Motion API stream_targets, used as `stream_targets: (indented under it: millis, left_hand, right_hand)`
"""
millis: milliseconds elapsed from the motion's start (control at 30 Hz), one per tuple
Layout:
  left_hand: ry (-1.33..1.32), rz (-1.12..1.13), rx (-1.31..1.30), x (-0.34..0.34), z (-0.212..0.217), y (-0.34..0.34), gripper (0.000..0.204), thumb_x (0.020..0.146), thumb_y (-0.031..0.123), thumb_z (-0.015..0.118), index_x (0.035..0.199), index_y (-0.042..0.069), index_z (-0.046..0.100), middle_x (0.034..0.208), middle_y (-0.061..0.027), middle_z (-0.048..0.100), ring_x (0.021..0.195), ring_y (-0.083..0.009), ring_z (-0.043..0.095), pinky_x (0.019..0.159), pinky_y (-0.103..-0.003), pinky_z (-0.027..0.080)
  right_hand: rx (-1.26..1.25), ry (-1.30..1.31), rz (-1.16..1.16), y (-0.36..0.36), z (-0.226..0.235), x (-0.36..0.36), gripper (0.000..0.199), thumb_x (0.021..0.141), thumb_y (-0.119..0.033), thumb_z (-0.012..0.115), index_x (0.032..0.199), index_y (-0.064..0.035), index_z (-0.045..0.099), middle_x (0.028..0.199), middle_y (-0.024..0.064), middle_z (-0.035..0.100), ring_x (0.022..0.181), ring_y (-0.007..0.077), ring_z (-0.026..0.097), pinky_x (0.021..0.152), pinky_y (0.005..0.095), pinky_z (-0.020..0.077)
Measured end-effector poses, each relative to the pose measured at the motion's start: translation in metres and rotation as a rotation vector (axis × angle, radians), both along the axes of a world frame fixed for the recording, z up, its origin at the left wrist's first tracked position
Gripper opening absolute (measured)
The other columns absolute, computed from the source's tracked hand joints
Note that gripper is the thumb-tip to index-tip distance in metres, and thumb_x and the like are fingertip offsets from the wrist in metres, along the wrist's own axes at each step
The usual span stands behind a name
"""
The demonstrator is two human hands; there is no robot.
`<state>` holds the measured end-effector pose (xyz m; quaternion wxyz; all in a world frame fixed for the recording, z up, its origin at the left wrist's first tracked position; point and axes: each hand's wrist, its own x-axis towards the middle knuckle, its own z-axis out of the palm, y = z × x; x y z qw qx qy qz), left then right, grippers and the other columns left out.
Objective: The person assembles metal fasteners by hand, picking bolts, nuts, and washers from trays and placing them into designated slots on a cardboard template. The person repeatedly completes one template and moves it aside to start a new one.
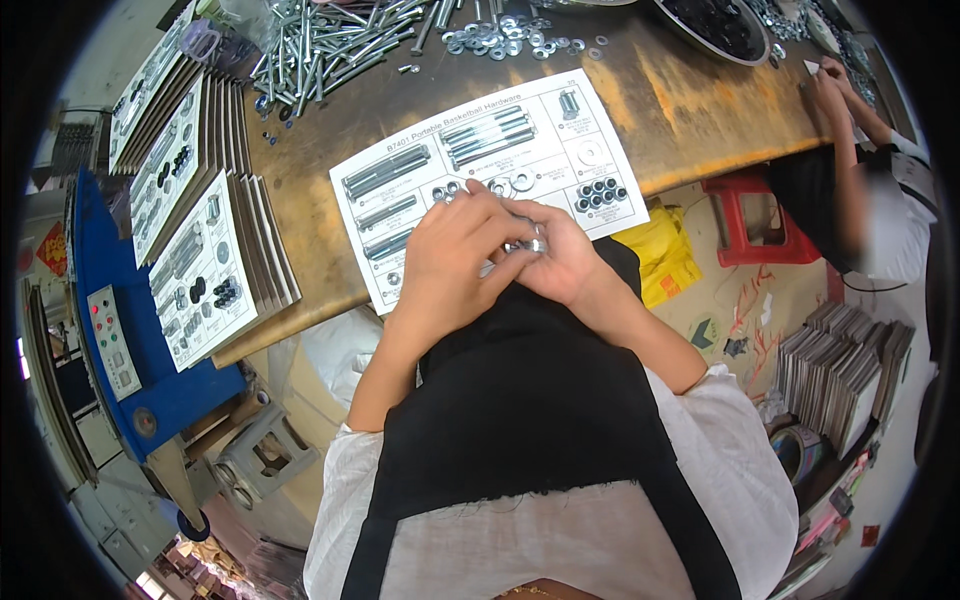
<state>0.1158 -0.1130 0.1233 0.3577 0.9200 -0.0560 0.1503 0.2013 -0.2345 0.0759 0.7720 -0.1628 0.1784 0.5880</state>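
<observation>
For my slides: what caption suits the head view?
Both hands sort small metal washers over a printed hardware card.

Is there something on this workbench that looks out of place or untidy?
Mostly orderly. Only the loose washers and bolts lie scattered at the far edge, and the hardware card under both hands sits askew to the bench edge.

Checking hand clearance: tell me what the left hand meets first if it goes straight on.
The left hand points toward the right hand and already touches it, around small silvery metal washers.

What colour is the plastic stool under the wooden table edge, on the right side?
The plastic stool is red, seen best in the head view.
</observation>
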Motion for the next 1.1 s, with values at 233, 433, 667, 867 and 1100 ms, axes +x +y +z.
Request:
stream_targets:
  millis: [233,433,667,867,1100]
  left_hand:
    - [0.125,-0.077,-0.55,-0.035,0.004,0.049,0.022,0.068,-0.003,0.077,0.089,0.003,0.072,0.084,-0.0021,0.06,0.073,-0.012,0.052,0.061,-0.023,0.04]
    - [0.275,-0.173,-0.493,-0.04,0.002,0.053,0.024,0.071,-0.004,0.075,0.093,0.004,0.073,0.086,-0.0026,0.061,0.076,-0.0116,0.056,0.064,-0.025,0.046]
    - [-0.315,0.04,-0.153,-0.03,-0.005,0.034,0.033,0.063,0.005,0.084,0.094,0.008,0.073,0.084,-0.0029,0.064,0.072,-0.0181,0.061,0.06,-0.029,0.047]
    - [-0.609,0.178,0.151,-0.038,0.001,0.023,0.036,0.061,0.017,0.088,0.094,0.014,0.073,0.086,0.0022,0.064,0.072,-0.0137,0.062,0.059,-0.027,0.044]
    - [-0.649,0.238,0.151,-0.041,0.001,0.019,0.036,0.063,0.018,0.087,0.096,0.015,0.072,0.088,0.004,0.064,0.074,-0.0122,0.063,0.062,-0.026,0.044]
  right_hand:
    - [0.075,-0.457,0.384,-0.016,0.011,-0.001,0.035,0.099,-0.022,0.054,0.123,0.0035,0.058,0.068,-0.0069,0.038,0.056,0.0016,0.032,0.043,0.0178,0.022]
    - [-0.087,-1.393,0.398,-0.02,0.024,-0.002,0.02,0.083,-0.015,0.076,0.098,-0.0023,0.073,0.074,-0.0011,0.062,0.066,0.0041,0.05,0.06,0.0206,0.0392]
    - [-0.307,-1.373,0.273,-0.024,0.044,0.001,0.018,0.078,-0.009,0.079,0.094,-0.0034,0.075,0.077,-0.0012,0.066,0.067,0.005,0.047,0.063,0.0207,0.0397]
    - [-0.278,-1.357,0.276,-0.022,0.066,-0.006,0.017,0.076,-0.005,0.079,0.093,-0.0031,0.074,0.068,-0.0037,0.057,0.061,0.0033,0.04,0.056,0.0203,0.0334]
    - [-0.203,-1.35,0.178,-0.019,0.059,-0.009,0.019,0.075,-0.003,0.08,0.092,-0.0031,0.073,0.065,-0.0038,0.054,0.059,0.0031,0.039,0.056,0.0203,0.0327]
